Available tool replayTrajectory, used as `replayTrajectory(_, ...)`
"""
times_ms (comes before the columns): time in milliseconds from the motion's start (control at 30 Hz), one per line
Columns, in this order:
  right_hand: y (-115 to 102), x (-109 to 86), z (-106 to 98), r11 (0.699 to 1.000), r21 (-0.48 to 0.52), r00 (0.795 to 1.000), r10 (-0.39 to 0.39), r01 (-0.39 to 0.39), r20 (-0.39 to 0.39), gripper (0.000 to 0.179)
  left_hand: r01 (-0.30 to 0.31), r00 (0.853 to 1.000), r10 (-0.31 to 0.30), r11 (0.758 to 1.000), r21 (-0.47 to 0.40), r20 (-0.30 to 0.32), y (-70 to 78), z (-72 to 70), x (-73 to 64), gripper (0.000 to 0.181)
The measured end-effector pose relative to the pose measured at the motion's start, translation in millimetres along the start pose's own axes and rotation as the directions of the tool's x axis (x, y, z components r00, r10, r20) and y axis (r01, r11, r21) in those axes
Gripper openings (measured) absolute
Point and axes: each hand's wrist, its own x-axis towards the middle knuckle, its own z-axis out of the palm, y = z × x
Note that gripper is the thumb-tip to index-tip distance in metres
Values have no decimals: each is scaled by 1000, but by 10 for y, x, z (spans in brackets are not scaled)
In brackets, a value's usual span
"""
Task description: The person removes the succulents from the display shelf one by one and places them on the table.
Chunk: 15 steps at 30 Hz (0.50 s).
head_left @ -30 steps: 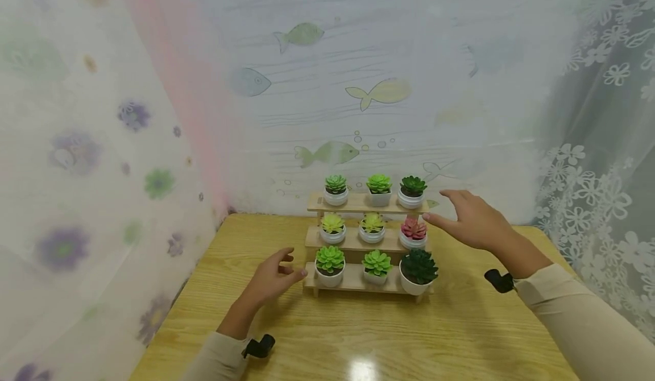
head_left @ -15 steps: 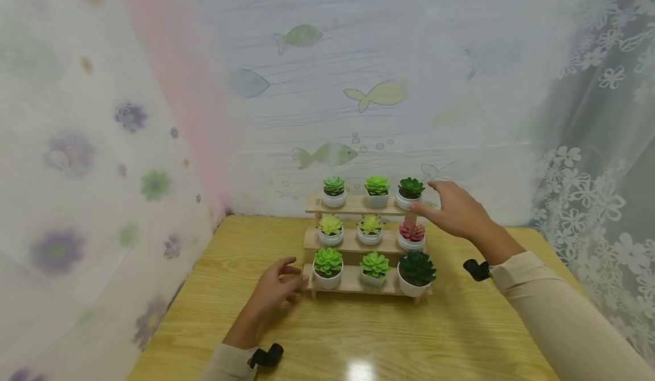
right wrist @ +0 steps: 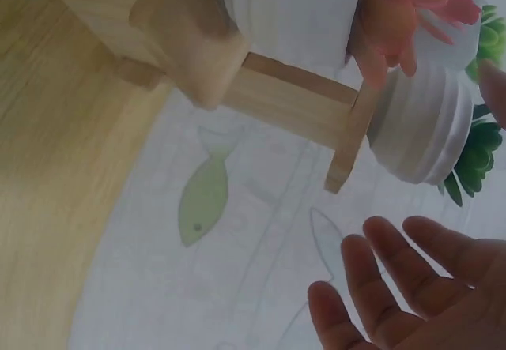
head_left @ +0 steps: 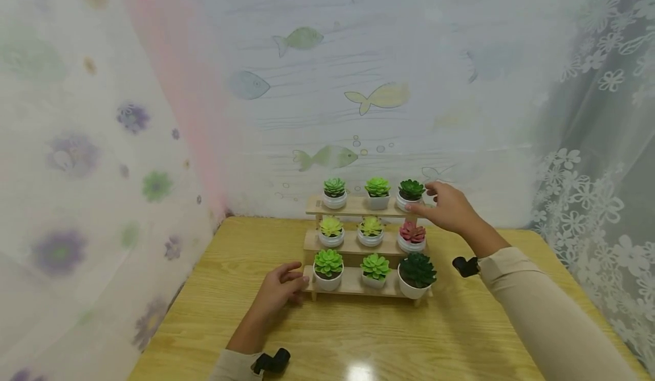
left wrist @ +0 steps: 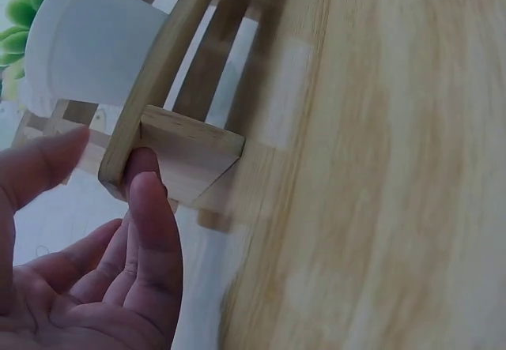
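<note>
A three-step wooden plant stand (head_left: 353, 289) carries small potted succulents on each step. My left hand (head_left: 278, 288) is at the left end of its lowest step. In the left wrist view, the fingertips (left wrist: 150, 196) reach under that step's board end, and the thumb (left wrist: 47, 164) stands a little apart above it. My right hand (head_left: 450, 207) is beside the dark green succulent (head_left: 411, 189) in a white ribbed pot at the top step's right end. The right wrist view has its fingers (right wrist: 387, 279) spread and apart from that pot (right wrist: 423, 125), the thumb near the leaves.
A red succulent (head_left: 412, 233) sits on the middle step below my right hand, and a larger dark green one (head_left: 417, 273) on the lowest. The wooden table (head_left: 245, 239) meets a fish-print curtain (head_left: 317, 102) behind the stand. Floral curtains hang at both sides.
My right hand has moved left, up to the dark green succulent at the top right. My left hand has shifted slightly down and right at the stand's lowest step. The pots stay in place.
</note>
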Motion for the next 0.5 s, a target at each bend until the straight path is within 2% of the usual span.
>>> replayTrajectory(233,0,36,17,1000,25,1000,8,-9,12,98,-18,1000,18,999,-27,-17,-62,10,-4,56)
replayTrajectory(500,-31,94,68,998,44,999,41,-42,23,100,-20,1000,20,999,-38,-13,-50,11,-15,52)
